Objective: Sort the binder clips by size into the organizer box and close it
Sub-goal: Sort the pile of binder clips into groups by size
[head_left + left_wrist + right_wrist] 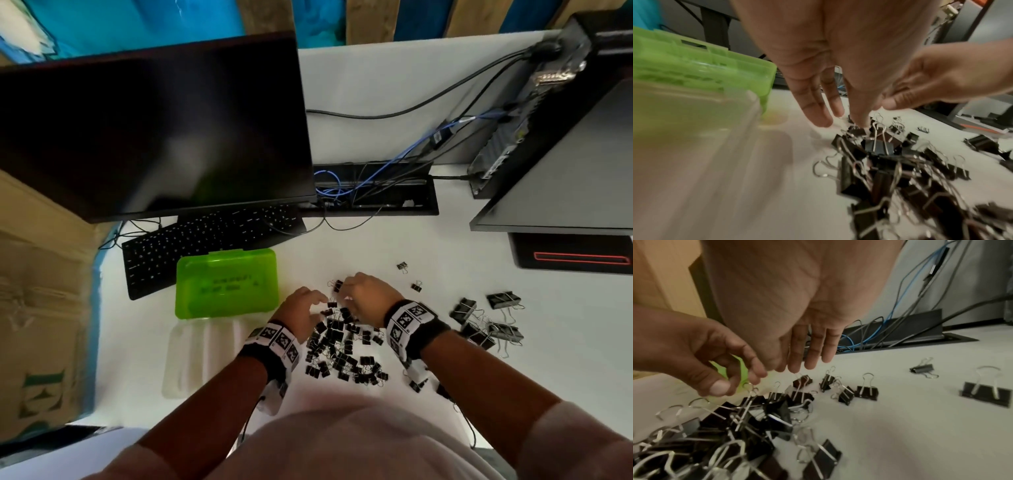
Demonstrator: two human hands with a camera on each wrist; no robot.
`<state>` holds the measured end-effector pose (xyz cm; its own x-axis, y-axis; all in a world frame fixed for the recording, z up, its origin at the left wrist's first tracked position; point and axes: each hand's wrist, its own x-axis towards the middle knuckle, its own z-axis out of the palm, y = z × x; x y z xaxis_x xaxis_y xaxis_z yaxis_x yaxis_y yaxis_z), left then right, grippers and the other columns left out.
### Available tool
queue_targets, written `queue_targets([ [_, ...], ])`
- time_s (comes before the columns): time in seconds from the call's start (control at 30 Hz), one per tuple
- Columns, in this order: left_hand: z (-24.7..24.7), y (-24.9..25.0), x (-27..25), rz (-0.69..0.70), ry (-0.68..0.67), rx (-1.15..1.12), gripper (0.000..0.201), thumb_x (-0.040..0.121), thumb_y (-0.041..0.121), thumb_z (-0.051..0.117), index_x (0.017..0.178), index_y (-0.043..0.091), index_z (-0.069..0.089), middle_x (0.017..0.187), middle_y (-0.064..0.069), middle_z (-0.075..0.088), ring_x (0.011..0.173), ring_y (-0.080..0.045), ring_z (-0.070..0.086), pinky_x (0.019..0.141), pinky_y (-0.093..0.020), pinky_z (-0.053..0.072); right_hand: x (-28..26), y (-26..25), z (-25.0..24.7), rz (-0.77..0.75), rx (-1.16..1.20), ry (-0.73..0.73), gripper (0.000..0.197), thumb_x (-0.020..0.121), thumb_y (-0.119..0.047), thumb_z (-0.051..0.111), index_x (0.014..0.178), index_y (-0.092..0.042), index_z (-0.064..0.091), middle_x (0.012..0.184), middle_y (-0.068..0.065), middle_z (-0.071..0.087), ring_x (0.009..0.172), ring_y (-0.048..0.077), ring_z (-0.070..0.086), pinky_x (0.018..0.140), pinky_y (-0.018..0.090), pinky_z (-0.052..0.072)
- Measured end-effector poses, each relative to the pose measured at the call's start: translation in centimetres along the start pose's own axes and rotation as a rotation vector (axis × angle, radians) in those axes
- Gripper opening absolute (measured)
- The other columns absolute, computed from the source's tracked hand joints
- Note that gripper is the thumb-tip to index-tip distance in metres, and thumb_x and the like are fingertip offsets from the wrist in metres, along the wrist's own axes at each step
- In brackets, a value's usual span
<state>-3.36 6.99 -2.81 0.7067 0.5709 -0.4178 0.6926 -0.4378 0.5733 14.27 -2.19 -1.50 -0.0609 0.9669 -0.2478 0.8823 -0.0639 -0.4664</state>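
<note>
Dozens of small black binder clips with silver wire handles lie heaped on the white desk right under our hands, and we judge that the heap is where we pick from. A cluster of larger black binder clips sits well apart to our right, which looks like sorting by size already begun on the desk itself. A few stray small clips lie beyond the heap.

Our left hand hovers at the heap's near-left edge, fingers loosely bent and reaching down toward the clips; the wrist views show fingertips close to a wire handle, but we cannot tell whether anything is pinched. Our right hand hangs over the far edge of the heap with fingers straight and relaxed, holding nothing that we can see.

The organizer box, its translucent green plastic lid swung open away from us and its clear compartmented tray lying nearer, rests just left of our left hand, placed, we think, for short drops. The tray appears empty, so the sorting into it is not yet started.
</note>
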Motion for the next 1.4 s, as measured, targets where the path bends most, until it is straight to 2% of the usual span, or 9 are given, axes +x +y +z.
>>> queue_targets([
  [0.1,0.5,0.0,-0.4,0.05,-0.098,0.086,0.032,0.084,0.015,0.064,0.114,0.025,0.058,0.112,0.004,0.048,0.093,-0.014,0.054,0.086,-0.029,0.046,-0.3,-1.1,0.1,-0.095,-0.121,-0.011,0.023,0.091,-0.032,0.054,0.107,-0.02,0.066,0.105,-0.001,0.065,0.103,0.02,0.051,0.09,0.035,0.039],
  [0.33,0.3,0.1,-0.2,0.071,0.054,0.07,0.006,0.084,0.017,0.062,0.079,0.019,0.06,0.102,0.008,0.051,0.09,-0.013,0.056,0.079,-0.028,0.047,-1.1,-1.7,0.7,-0.023,-0.027,-0.031,0.028,0.091,-0.025,0.048,0.075,-0.013,0.068,0.083,0.003,0.065,0.082,0.02,0.048,0.075,0.032,0.041],
  [0.43,-0.2,-0.3,-0.9,0.107,0.053,0.049,0.008,0.082,0.015,0.058,0.076,0.017,0.055,0.114,0.004,0.054,0.095,-0.015,0.057,0.084,-0.031,0.048,-1.6,-1.9,0.8,-0.08,-0.052,-0.074,0.017,0.088,-0.031,0.056,0.093,-0.018,0.066,0.099,0.0,0.063,0.093,0.02,0.054,0.084,0.036,0.046],
  [0.53,-0.3,-1.0,-1.9,0.093,0.031,0.071,0.008,0.077,0.012,0.058,0.072,0.017,0.055,0.112,0.002,0.061,0.096,-0.018,0.059,0.082,-0.034,0.05,-1.6,-2.6,1.5,-0.13,-0.116,-0.251,0.049,0.079,-0.039,0.067,0.124,-0.026,0.052,0.133,0.0,0.049,0.117,0.023,0.048,0.102,0.042,0.037],
  [0.7,-0.7,-1.6,-2.4,0.055,0.128,-0.017,0.009,0.072,0.0,0.057,0.072,0.009,0.057,0.091,-0.006,0.066,0.082,-0.023,0.061,0.074,-0.037,0.052,-1.6,-4.6,2.6,-0.185,-0.228,-0.281,0.039,0.081,-0.03,0.067,0.119,-0.029,0.059,0.134,0.001,0.047,0.122,0.025,0.043,0.099,0.043,0.037],
  [0.77,-0.6,-1.4,-2.9,0.033,0.075,-0.009,0.023,0.073,-0.001,0.056,0.087,0.018,0.057,0.099,-0.001,0.062,0.081,-0.019,0.057,0.077,-0.033,0.051,-1.6,-4.7,2.8,-0.166,-0.179,-0.264,0.03,0.085,-0.027,0.064,0.115,-0.026,0.062,0.121,0.002,0.055,0.115,0.025,0.046,0.093,0.043,0.045],
  [0.9,-0.2,-0.5,-3.7,0.005,-0.049,0.081,0.054,0.078,-0.001,0.053,0.125,0.026,0.046,0.126,0.004,0.047,0.112,-0.016,0.051,0.095,-0.03,0.045,-1.7,-4.4,2.8,-0.093,-0.011,-0.206,0.027,0.087,-0.01,0.061,0.114,-0.017,0.065,0.118,0.004,0.06,0.107,0.024,0.055,0.09,0.038,0.05],
  [1.0,0.0,-0.4,-3.4,0.014,-0.047,0.094,0.047,0.081,0.001,0.051,0.12,0.027,0.054,0.122,0.002,0.05,0.113,-0.018,0.052,0.097,-0.029,0.044,-2.0,-4.2,2.5,-0.007,0.09,-0.096,0.029,0.087,0.001,0.055,0.11,-0.012,0.067,0.117,0.007,0.062,0.106,0.023,0.058,0.091,0.026,0.044],
  [1.4,0.5,0.5,-2.7,0.056,-0.123,0.343,0.023,0.089,0.011,0.05,0.102,0.021,0.065,0.105,-0.006,0.053,0.094,-0.027,0.059,0.083,-0.031,0.047,-3.8,-4.7,2.1,0.244,0.283,0.147,0.017,0.084,-0.005,0.058,0.089,-0.012,0.074,0.094,0.005,0.07,0.084,0.019,0.063,0.073,0.018,0.041],
])
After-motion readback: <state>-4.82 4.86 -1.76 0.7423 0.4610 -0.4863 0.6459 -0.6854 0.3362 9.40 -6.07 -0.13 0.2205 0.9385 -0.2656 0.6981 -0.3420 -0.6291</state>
